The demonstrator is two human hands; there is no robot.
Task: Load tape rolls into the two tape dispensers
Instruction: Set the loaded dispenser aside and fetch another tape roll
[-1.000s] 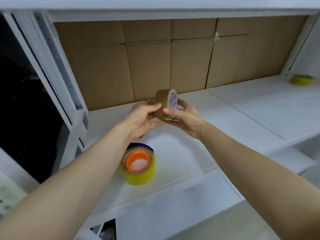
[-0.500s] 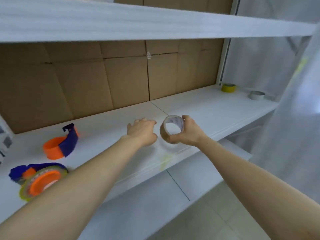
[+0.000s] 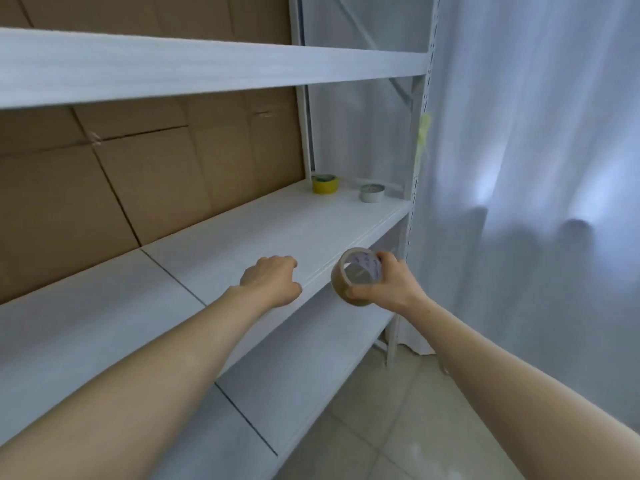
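My right hand (image 3: 388,287) grips a brown tape roll (image 3: 346,289) by its rim, held in the air just off the front edge of the white shelf (image 3: 263,230). The roll's open core faces me. My left hand (image 3: 272,284) hovers over the shelf's front edge with loosely curled fingers and holds nothing. A yellow tape roll (image 3: 325,183) and a grey tape roll (image 3: 372,193) stand at the shelf's far right end. No tape dispenser is in view.
Brown cardboard (image 3: 138,174) lines the back of the shelf. Another white shelf board (image 3: 207,69) runs overhead, and a lower shelf (image 3: 294,368) lies below. A white upright post (image 3: 417,188) and a white curtain (image 3: 536,188) stand on the right, above a tiled floor (image 3: 398,438).
The view has swung right, so both dispensers on the left have left the frame. My left hand let go of the brown roll; my right hand carried it rightward, past the shelf's edge.
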